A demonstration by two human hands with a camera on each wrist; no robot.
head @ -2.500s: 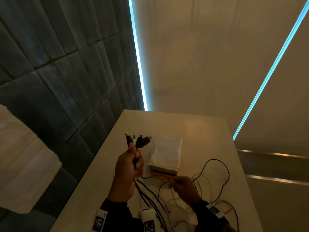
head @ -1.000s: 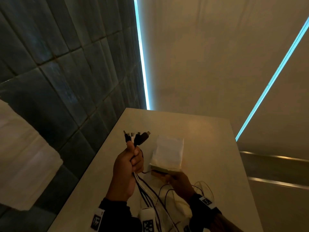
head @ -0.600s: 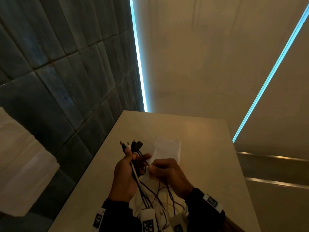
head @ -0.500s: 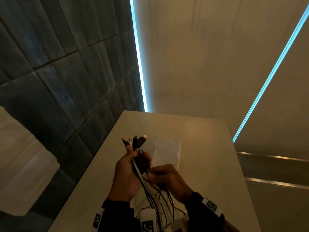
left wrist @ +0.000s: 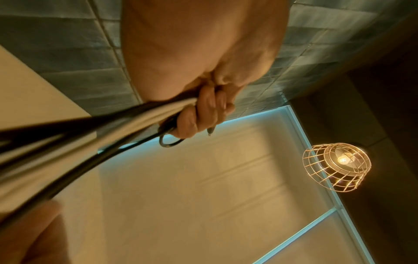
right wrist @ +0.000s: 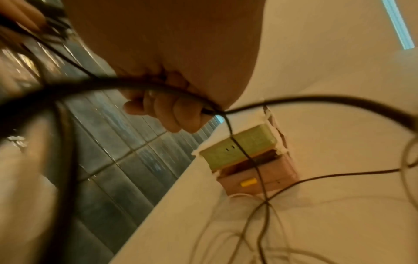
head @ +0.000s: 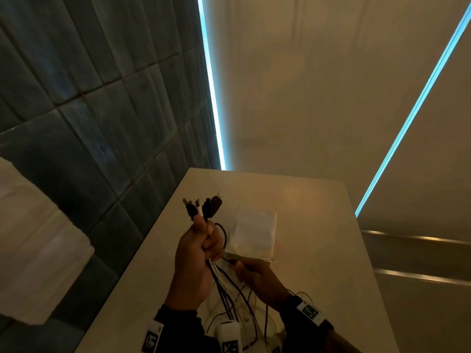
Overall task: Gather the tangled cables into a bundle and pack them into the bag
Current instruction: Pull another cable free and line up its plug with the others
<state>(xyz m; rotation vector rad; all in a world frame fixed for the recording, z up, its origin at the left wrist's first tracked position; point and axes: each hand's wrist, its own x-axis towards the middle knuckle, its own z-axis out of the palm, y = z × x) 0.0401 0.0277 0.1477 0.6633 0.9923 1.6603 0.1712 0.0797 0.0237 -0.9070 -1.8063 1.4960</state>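
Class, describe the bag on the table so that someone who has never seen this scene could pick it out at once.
Start at the pale table that runs along the dark tiled wall. Near its middle, just beyond the right hand and right of the cable bundle raised in the left hand, lies the bag. It is the only flat white pouch there; everything around it is thin cable.

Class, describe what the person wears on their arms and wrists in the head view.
Both arms have dark long sleeves. Each wrist carries a band with white blocks printed with black square-patterned tags: left wrist, right wrist. The hands are bare, with no gloves.
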